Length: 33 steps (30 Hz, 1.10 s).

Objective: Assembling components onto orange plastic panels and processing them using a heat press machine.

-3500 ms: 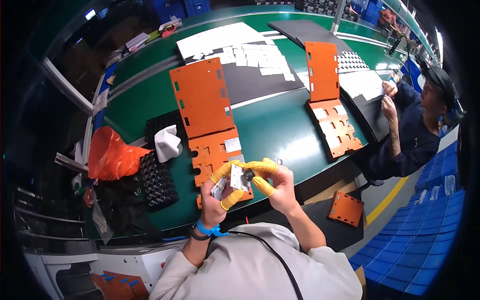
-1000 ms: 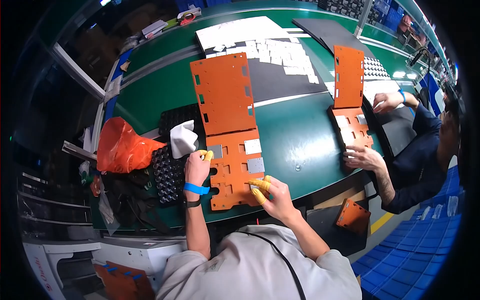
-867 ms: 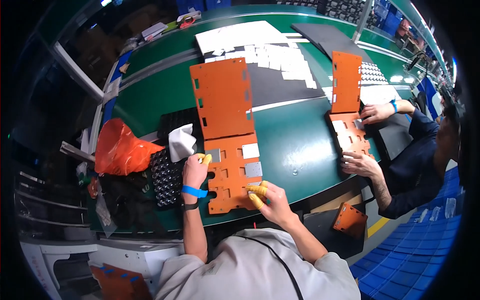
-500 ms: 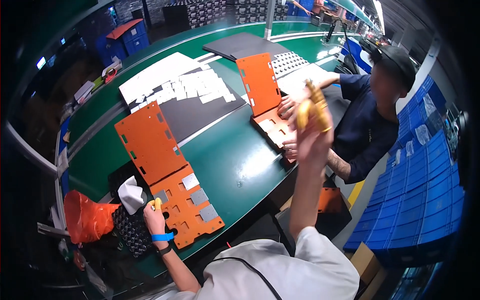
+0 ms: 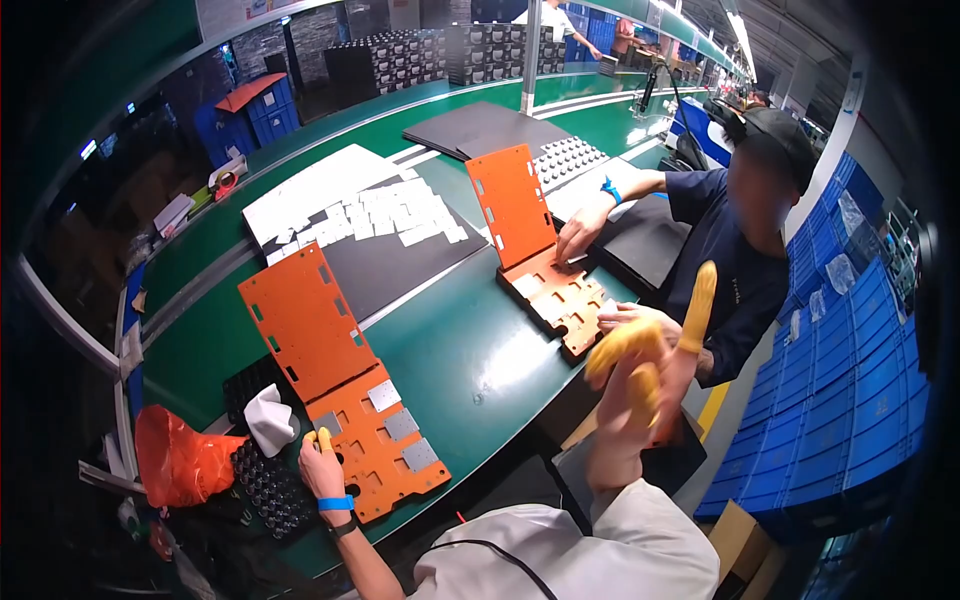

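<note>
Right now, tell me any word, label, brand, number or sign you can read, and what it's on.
No text is readable.
Stacked dark boxes at the back: pale markings, too small.
Co-worker's dark shirt: faint chest mark, too small.
Orange hinged fixture by the left hand: no lettering I can make out.

Pale grey shirt (image 5: 590, 555), black cable (image 5: 512, 557) across it; blue wristband (image 5: 336, 503), black wristband (image 5: 345, 527); fingers (image 5: 692, 330) in yellow cots (image 5: 704, 288)
</note>
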Motion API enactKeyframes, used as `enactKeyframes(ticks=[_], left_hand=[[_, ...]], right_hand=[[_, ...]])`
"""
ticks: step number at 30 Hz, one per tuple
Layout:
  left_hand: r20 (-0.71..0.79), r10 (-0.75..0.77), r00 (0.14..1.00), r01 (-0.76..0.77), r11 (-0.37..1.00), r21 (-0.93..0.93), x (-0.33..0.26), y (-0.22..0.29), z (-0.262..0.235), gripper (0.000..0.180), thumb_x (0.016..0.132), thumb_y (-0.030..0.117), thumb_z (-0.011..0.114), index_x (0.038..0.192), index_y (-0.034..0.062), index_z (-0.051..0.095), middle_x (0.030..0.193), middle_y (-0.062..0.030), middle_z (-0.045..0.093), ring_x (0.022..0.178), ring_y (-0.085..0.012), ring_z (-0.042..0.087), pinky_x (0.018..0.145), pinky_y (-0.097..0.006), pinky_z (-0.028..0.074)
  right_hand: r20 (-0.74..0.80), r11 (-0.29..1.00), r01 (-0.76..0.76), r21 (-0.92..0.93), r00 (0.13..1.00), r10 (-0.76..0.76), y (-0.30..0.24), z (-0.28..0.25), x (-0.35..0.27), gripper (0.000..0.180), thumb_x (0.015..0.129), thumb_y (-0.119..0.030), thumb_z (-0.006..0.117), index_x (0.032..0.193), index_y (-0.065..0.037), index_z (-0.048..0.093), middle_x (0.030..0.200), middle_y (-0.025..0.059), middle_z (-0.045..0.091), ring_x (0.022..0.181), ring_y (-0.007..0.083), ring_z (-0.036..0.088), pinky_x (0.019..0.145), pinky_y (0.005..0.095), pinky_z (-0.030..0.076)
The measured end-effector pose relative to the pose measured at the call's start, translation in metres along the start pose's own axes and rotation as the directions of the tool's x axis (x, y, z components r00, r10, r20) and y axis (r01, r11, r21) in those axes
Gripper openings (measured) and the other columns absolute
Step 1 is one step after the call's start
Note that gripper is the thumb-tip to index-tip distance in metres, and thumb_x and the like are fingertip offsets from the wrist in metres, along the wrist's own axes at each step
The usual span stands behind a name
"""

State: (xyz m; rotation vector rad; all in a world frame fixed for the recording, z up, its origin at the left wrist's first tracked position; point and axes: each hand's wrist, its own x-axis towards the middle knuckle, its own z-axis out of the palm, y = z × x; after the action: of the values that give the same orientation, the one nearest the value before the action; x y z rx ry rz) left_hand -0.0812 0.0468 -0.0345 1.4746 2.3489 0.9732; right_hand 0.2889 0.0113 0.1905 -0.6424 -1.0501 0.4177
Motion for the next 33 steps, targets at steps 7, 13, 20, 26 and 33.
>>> enactKeyframes(ticks=[7, 13, 20, 26, 33], left_hand=[[0.017, -0.047, 0.999, 0.048, 0.996, -0.077, 0.000, 0.008, 0.000, 0.035, 0.097, 0.029, 0.063, 0.111, -0.0042, 0.064, 0.097, -0.0242, 0.069, 0.090, -0.0414, 0.065, 0.076, -0.046, 0.050], [-0.009, -0.005, 1.000, 0.004, 0.994, -0.113, -0.009, 0.005, 0.002, 0.038, 0.097, 0.026, 0.065, 0.118, -0.0046, 0.059, 0.103, -0.0210, 0.062, 0.090, -0.0359, 0.059, 0.080, -0.043, 0.048], [-0.060, -0.003, 0.998, -0.044, 0.651, -0.757, -0.032, 0.017, -0.016, 0.035, 0.106, 0.029, 0.051, 0.125, 0.0001, 0.059, 0.092, -0.0020, 0.057, 0.069, -0.0097, 0.047, 0.060, -0.025, 0.040], [0.573, 0.214, 0.791, 0.550, 0.159, -0.820, -0.074, 0.053, -0.028, 0.081, 0.099, 0.070, 0.026, 0.129, 0.0030, 0.059, 0.088, -0.0011, 0.064, 0.064, -0.0085, 0.052, 0.055, -0.023, 0.040], [0.742, 0.183, 0.645, 0.755, -0.300, -0.583, -0.098, 0.058, -0.024, 0.045, 0.106, 0.044, 0.043, 0.137, 0.0118, 0.050, 0.128, -0.0031, 0.058, 0.114, -0.0161, 0.059, 0.095, -0.032, 0.051]], right_hand=[[0.167, 0.683, -0.548, 0.483, 0.823, 0.543, 0.076, -0.028, -0.013, 0.044, 0.104, -0.025, 0.043, 0.141, 0.000, 0.040, 0.089, 0.0095, 0.062, 0.057, 0.0123, 0.047, 0.056, 0.0228, 0.040], [0.292, 0.054, -0.428, 0.902, 0.700, 0.652, 0.115, -0.088, 0.032, 0.033, 0.102, -0.021, 0.049, 0.123, 0.004, 0.051, 0.118, 0.0154, 0.063, 0.067, 0.0117, 0.046, 0.058, 0.0255, 0.039], [-0.047, 0.516, -0.519, 0.681, 0.672, 0.739, 0.192, -0.070, -0.010, 0.031, 0.104, -0.026, 0.047, 0.116, 0.000, 0.061, 0.084, 0.0026, 0.061, 0.055, 0.0073, 0.041, 0.047, 0.0193, 0.033], [0.840, 0.978, -0.045, -0.202, 0.506, 0.197, 0.108, 0.047, -0.114, 0.060, 0.076, -0.024, 0.082, 0.129, -0.005, 0.062, 0.112, 0.0146, 0.065, 0.102, 0.0308, 0.063, 0.090, 0.0402, 0.051], [0.968, 0.941, 0.288, -0.177, 0.225, 0.114, 0.115, 0.085, -0.158, 0.057, 0.075, -0.027, 0.082, 0.119, 0.002, 0.060, 0.106, 0.0170, 0.060, 0.105, 0.0416, 0.056, 0.090, 0.0473, 0.047]])
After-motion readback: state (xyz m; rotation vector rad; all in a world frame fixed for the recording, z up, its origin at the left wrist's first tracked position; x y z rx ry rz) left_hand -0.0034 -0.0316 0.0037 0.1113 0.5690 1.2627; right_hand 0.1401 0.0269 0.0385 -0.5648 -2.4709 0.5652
